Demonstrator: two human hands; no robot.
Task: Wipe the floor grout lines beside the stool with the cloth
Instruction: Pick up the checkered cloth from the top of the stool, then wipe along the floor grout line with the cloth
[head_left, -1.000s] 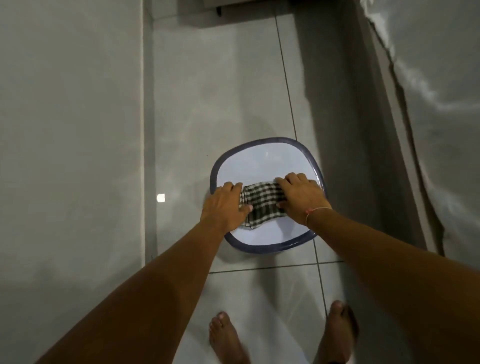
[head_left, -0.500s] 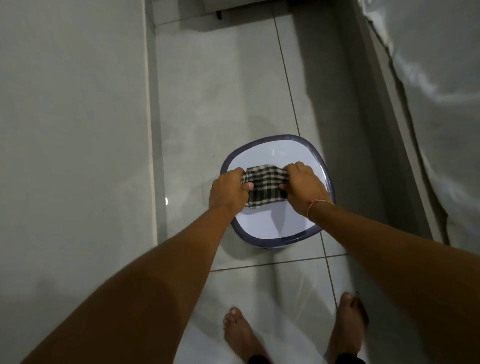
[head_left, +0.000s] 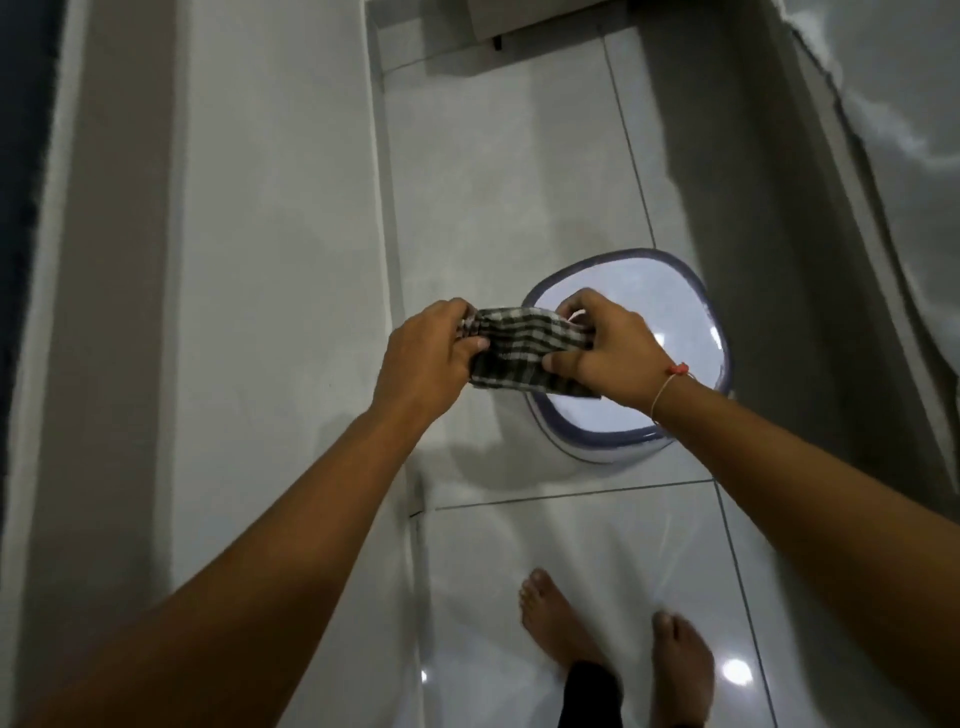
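Between both hands (head_left: 423, 358), seemingly airborne: cloth (head_left: 524, 349)

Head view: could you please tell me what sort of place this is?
Probably a tiled room at home: glossy floor tiles with grout lines, a plastic stool, and bare feet.

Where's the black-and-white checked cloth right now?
In the head view, the black-and-white checked cloth is centre frame, stretched between the left hand and right hand, over the left rim of the white, purple-edged stool.
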